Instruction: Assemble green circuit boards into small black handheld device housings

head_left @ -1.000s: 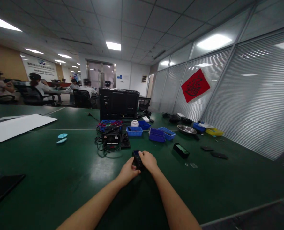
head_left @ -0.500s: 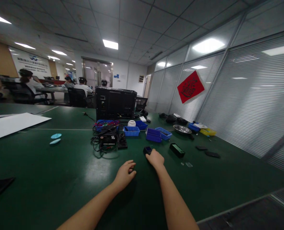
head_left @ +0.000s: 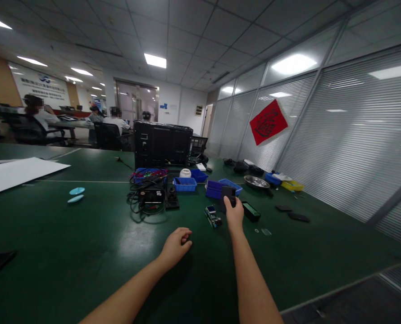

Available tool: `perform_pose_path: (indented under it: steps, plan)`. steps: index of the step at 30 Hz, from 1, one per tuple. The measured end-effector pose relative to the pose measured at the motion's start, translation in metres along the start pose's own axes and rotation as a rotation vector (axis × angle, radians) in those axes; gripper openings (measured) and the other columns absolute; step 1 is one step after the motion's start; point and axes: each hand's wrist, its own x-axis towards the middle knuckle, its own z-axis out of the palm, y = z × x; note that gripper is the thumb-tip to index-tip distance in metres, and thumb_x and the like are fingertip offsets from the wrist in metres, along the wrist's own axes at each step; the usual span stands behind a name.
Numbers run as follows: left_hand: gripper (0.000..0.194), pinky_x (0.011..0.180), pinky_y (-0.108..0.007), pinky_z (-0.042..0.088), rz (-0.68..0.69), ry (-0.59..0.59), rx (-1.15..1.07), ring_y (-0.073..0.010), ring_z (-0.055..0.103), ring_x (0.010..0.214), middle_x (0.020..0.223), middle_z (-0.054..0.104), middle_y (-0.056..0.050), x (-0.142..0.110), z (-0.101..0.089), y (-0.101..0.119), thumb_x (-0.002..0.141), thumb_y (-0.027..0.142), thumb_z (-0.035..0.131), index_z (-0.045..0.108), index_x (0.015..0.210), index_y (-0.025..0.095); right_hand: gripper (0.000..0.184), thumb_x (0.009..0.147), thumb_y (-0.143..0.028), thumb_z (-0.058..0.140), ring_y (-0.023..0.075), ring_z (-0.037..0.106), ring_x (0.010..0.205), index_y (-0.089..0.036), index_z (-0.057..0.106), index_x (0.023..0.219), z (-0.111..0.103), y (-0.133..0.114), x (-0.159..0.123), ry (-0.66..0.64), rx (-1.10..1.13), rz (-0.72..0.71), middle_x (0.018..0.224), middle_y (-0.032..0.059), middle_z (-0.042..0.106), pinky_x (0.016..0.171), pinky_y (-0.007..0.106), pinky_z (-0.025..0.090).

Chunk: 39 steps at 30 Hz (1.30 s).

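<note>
In the head view my right hand (head_left: 235,217) grips a black plastic cover (head_left: 225,195), thumb on its near face, raised above the table. Just left of that hand lies a small bare circuit board (head_left: 213,219) with a little screen on its upper end. My left hand (head_left: 176,245) rests on the green table, loosely curled, thumb apart from the forefinger, with nothing visible in it. A black case with a greenish display (head_left: 251,210) sits right of my right hand. Close to it are a small ring (head_left: 256,231) and a clear plastic piece (head_left: 266,232).
Beyond my hands stand blue bins (head_left: 185,184), a white ball (head_left: 185,173) and a cabled black device (head_left: 151,196). A large black computer case (head_left: 163,144) blocks the middle back. A metal bowl (head_left: 256,182) and flat black pieces (head_left: 298,217) lie right. People sit far left.
My right hand has lifted the black cover up and to the right. The circuit board now shows uncovered on the table. My left hand has barely moved.
</note>
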Motion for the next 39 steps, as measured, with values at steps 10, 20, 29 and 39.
perform_pose_path:
  steps: [10,20,29,39]
  plan:
    - [0.055,0.071,-0.025,0.051,-0.106,0.197,-0.158,-0.0150,0.057,0.091,0.121,0.048,-0.012,0.008,0.001,-0.011,0.071,0.025,0.055,0.039,0.123,0.016,0.031,0.086,-0.036,0.036,0.0154,0.060,0.056,-0.013,0.055,0.091,0.051,-0.002,-0.052,-0.924,0.646,0.660,0.064,0.0057,0.062,0.050,0.028,0.048]
    - [0.063,0.068,-0.026,0.053,-0.033,0.295,-0.104,-0.0179,0.054,0.098,0.128,0.041,-0.010,0.009,0.000,-0.020,0.070,0.028,0.056,0.034,0.128,0.020,0.021,0.079,-0.022,0.038,0.0124,0.054,0.041,-0.015,0.057,0.077,0.066,0.012,-0.064,-0.962,0.062,0.360,0.053,0.0008,0.058,0.041,0.025,0.047]
    - [0.047,0.081,-0.029,0.049,-0.007,0.227,0.109,-0.0211,0.048,0.112,0.138,0.031,-0.007,0.005,-0.002,-0.016,0.071,0.031,0.057,0.052,0.117,0.024,0.021,0.078,-0.025,0.045,0.0162,0.059,0.074,-0.018,0.063,0.070,0.049,0.000,-0.051,-0.641,-0.577,-0.181,0.076,0.0057,0.066,0.060,0.021,0.038]
    - [0.045,0.094,-0.035,0.040,-0.003,0.187,0.248,-0.0215,0.043,0.118,0.134,0.038,-0.007,0.004,-0.004,-0.014,0.071,0.030,0.055,0.053,0.116,0.024,0.038,0.076,-0.048,0.048,0.0236,0.053,0.094,-0.022,0.058,0.101,0.013,0.011,-0.014,-0.349,-0.808,-0.108,0.101,0.0091,0.059,0.068,0.028,0.040]
